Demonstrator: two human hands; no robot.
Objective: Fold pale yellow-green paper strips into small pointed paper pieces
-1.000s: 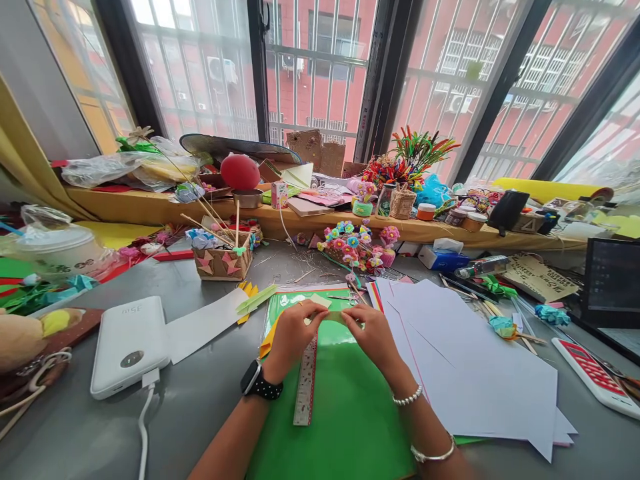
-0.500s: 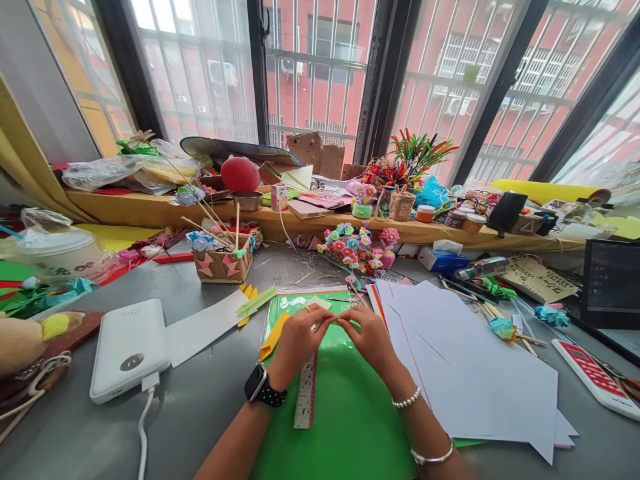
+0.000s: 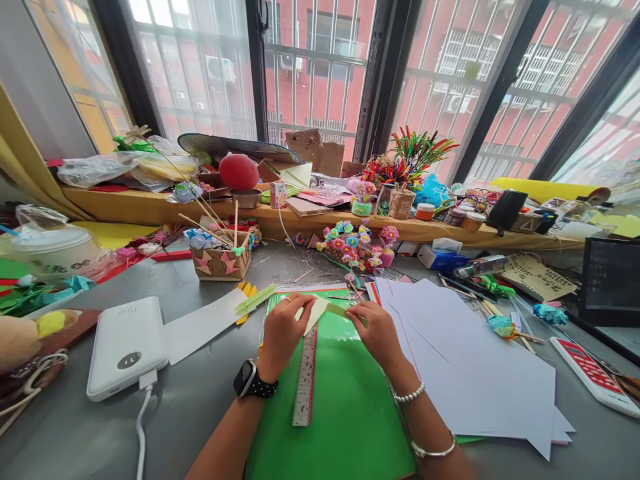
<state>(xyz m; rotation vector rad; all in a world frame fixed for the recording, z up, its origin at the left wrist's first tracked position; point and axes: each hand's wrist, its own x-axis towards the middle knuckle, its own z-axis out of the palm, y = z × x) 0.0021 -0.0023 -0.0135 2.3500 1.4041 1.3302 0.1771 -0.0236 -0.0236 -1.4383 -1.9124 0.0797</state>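
Observation:
My left hand [image 3: 281,330] and my right hand [image 3: 376,332] are both closed on a pale yellow-green piece of paper [image 3: 316,312], held just above a large green sheet [image 3: 340,407] on the grey table. The left hand pinches its lower left part, the right hand its right end. A ruler [image 3: 306,375] lies on the green sheet right below the hands. A black watch is on my left wrist and bracelets are on my right.
A stack of white sheets [image 3: 470,367] lies to the right. A white power bank [image 3: 126,347] with its cable sits at the left. Small scissors [image 3: 350,298], a cardboard box of sticks [image 3: 221,261], paper flowers [image 3: 353,245], a calculator [image 3: 595,375] and a cluttered sill [image 3: 320,220] surround the spot.
The hands have drawn slightly apart and the paper piece has opened out between them, its pale flap now showing. The view shifted a little.

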